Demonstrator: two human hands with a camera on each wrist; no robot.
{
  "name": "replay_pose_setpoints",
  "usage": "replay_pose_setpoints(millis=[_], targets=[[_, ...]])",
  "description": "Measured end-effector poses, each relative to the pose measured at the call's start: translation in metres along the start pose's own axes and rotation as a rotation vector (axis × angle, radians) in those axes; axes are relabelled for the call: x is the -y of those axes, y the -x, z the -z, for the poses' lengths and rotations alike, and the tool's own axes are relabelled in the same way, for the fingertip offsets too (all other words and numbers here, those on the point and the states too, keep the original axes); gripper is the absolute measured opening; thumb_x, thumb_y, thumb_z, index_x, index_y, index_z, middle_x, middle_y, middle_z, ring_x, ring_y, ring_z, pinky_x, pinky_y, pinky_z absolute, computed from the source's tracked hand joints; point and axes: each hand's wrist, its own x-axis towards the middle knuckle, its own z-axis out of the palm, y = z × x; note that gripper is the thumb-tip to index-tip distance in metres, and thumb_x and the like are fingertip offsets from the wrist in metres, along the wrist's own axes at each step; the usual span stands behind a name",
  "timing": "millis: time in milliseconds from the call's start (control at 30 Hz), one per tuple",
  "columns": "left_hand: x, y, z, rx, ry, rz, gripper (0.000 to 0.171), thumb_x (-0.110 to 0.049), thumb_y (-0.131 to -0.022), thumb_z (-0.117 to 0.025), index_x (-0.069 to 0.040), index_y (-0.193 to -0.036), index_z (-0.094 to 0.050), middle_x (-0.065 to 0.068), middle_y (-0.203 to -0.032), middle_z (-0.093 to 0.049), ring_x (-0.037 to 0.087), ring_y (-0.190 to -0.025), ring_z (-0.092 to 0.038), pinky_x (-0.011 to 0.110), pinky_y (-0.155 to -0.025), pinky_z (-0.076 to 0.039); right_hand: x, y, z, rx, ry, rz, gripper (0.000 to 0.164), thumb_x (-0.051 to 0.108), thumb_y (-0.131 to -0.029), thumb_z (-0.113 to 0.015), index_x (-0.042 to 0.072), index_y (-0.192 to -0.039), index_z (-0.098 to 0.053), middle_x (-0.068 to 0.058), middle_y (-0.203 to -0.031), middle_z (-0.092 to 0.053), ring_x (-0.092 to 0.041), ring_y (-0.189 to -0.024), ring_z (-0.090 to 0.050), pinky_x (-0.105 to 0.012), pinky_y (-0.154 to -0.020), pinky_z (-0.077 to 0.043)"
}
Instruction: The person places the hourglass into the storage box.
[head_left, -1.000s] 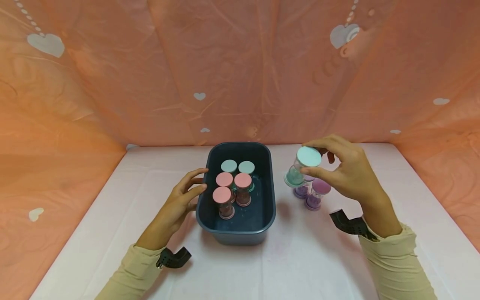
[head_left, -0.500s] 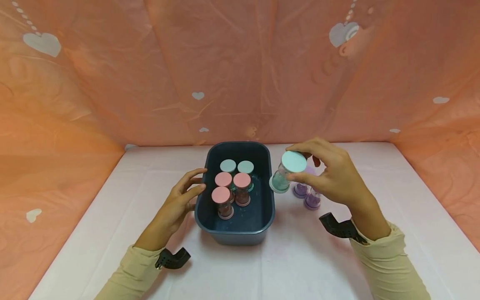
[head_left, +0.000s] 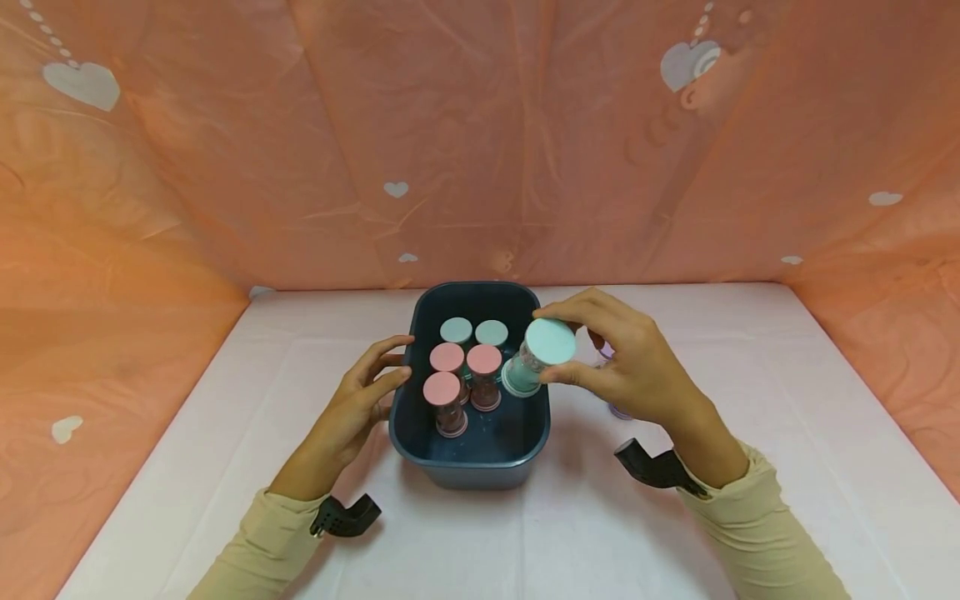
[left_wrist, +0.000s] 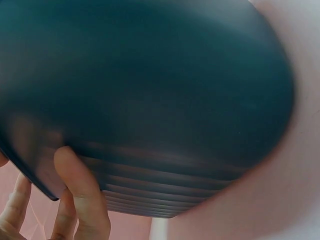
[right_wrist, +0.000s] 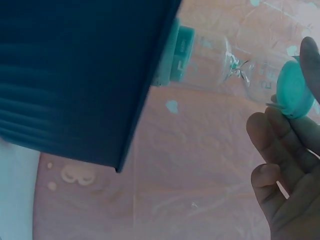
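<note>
My right hand [head_left: 626, 358] pinches a teal-capped sand timer [head_left: 551, 342] by its upper cap, holding it tilted over the right rim of a dark blue bin [head_left: 480, 477]. The right wrist view shows the clear, narrow-waisted glass [right_wrist: 207, 57], its lower end partly hidden behind the bin wall. My left hand [head_left: 348, 417] rests against the bin's left side, fingers extended near the rim; its thumb [left_wrist: 80, 172] lies on the outer wall in the left wrist view. Inside the bin, three pink-capped sand timers [head_left: 442, 389] and two pale teal-capped sand timers [head_left: 456, 330] stand upright.
Purple sand timers [head_left: 606, 351] stand on the white-covered table [head_left: 570, 533] right of the bin, mostly hidden behind my right hand. An orange sheet with pale hearts [head_left: 480, 150] rises behind and along both sides of the table.
My right hand has carried the teal sand timer leftward from above the purple ones to over the bin's right rim. My left hand and the bin stay in place.
</note>
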Motion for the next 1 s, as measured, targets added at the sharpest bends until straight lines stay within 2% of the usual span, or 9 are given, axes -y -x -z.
replay_pose_setpoints(millis=[133,267,500,800,933,1000], targets=[[0.001,0.000,0.000,0.001,0.008,-0.006,0.044,-0.023,-0.101,-0.055,-0.018,-0.144,-0.046,0.011,-0.130,-0.041,0.028,-0.118,-0.046,0.041,-0.089,-0.048,0.001,-0.001,-0.008,0.018,-0.017,-0.018,0.064,0.015,-0.060,-0.093,0.015,-0.119,-0.069,0.004,-0.106,-0.066,-0.004,-0.090,-0.053,-0.024,-0.068,-0.040],[0.003,0.002,0.002,0.001,0.009,-0.006,0.044,-0.023,-0.101,-0.055,-0.020,-0.144,-0.045,0.010,-0.132,-0.041,0.029,-0.118,-0.046,0.041,-0.089,-0.049,0.000,0.000,-0.017,0.074,-0.006,-0.054,0.060,0.022,-0.065,-0.092,0.019,-0.120,-0.069,0.007,-0.105,-0.065,-0.003,-0.092,-0.055,-0.024,-0.070,-0.043],[0.003,0.001,0.003,-0.002,-0.001,-0.009,0.045,-0.025,-0.100,-0.056,-0.021,-0.143,-0.046,0.009,-0.130,-0.042,0.029,-0.119,-0.046,0.042,-0.090,-0.048,-0.002,-0.003,-0.028,0.250,0.023,-0.079,0.055,0.037,-0.070,-0.088,0.022,-0.119,-0.068,0.012,-0.109,-0.063,-0.002,-0.099,-0.056,-0.025,-0.083,-0.051],[0.003,0.000,0.003,0.001,0.006,-0.015,0.044,-0.023,-0.100,-0.056,-0.019,-0.143,-0.046,0.009,-0.129,-0.043,0.027,-0.115,-0.050,0.041,-0.090,-0.049,-0.005,-0.017,-0.041,0.515,0.168,-0.113,0.054,0.055,-0.071,-0.083,0.027,-0.115,-0.070,0.015,-0.102,-0.062,-0.003,-0.097,-0.055,-0.030,-0.083,-0.050],[0.003,-0.001,0.003,0.002,0.008,-0.006,0.043,-0.023,-0.100,-0.057,-0.020,-0.143,-0.047,0.009,-0.130,-0.042,0.027,-0.114,-0.051,0.039,-0.090,-0.049,-0.008,-0.022,-0.045,0.580,0.206,-0.105,0.052,0.055,-0.072,-0.083,0.027,-0.114,-0.071,0.014,-0.102,-0.065,-0.007,-0.097,-0.059,-0.034,-0.089,-0.050],[0.003,-0.001,0.003,0.003,0.008,-0.004,0.043,-0.023,-0.100,-0.057,-0.021,-0.143,-0.047,0.010,-0.130,-0.042,0.028,-0.114,-0.050,0.039,-0.090,-0.049,-0.009,-0.024,-0.048,0.599,0.219,-0.095,0.050,0.054,-0.072,-0.084,0.027,-0.113,-0.071,0.012,-0.104,-0.067,-0.010,-0.099,-0.060,-0.037,-0.096,-0.049]])
